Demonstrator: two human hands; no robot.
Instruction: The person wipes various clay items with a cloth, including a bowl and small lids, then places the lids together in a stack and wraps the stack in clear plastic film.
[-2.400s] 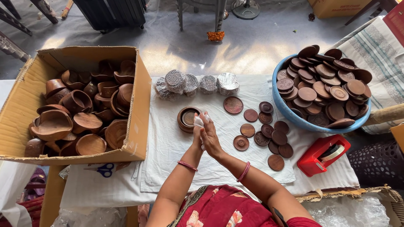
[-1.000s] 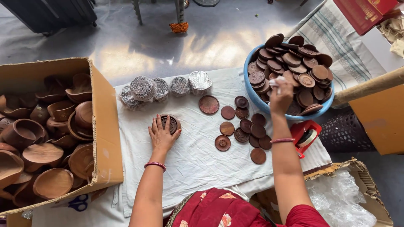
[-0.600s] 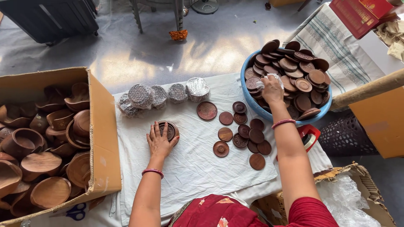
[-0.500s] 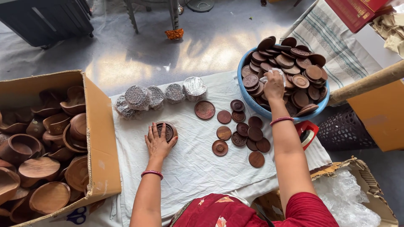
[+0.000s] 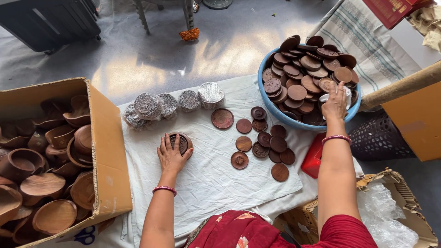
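Observation:
My left hand (image 5: 172,154) lies spread on a small round wooden box (image 5: 182,142) that stands on the white cloth (image 5: 209,179). Over the near right side of the blue basin (image 5: 275,115), heaped with brown wooden lids (image 5: 298,73), my right hand (image 5: 335,102) holds a white rag (image 5: 347,95). Loose wooden lids (image 5: 264,142) lie on the cloth between my arms, a larger one (image 5: 223,118) farther back.
A cardboard box (image 5: 108,151) full of wooden bowls stands at the left. Foil-wrapped round packs (image 5: 172,103) sit at the cloth's far edge. A red tape dispenser (image 5: 313,157) lies under my right arm. A dark perforated basket (image 5: 379,138), an orange box (image 5: 415,124) and crumpled plastic (image 5: 390,220) are at the right.
My right hand, with the rag, has moved from the left part of the heap to the basin's near right side. My left hand stays on the round box.

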